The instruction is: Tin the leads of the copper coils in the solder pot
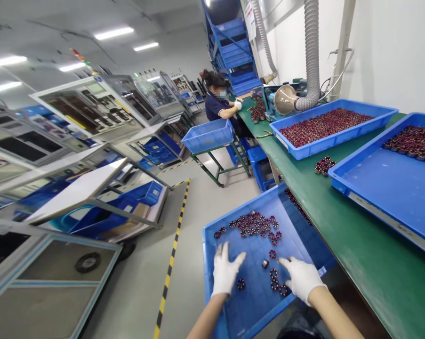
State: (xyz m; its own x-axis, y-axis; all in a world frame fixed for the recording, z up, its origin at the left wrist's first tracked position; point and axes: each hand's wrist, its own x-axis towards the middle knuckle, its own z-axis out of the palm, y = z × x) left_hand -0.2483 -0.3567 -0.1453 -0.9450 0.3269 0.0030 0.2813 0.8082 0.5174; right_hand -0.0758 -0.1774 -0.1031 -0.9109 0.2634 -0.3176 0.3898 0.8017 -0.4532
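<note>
Both my hands wear white gloves and reach over a blue plastic tray beside the workbench. My left hand is over the tray's left part, fingers spread, holding nothing. Close to it lies a single ring-shaped part, dark with copper and red. My right hand is at the tray's right side, its fingers apart, near a few ring-shaped parts. A part lying on its side shows a grey metal wall between the hands. Farther back in the tray sits a cluster of the same rings.
On the green workbench stand a blue tray full of rings and a partly filled one. A small ring group lies between them. A ducted machine and a seated co-worker are farther back. Floor tape runs left.
</note>
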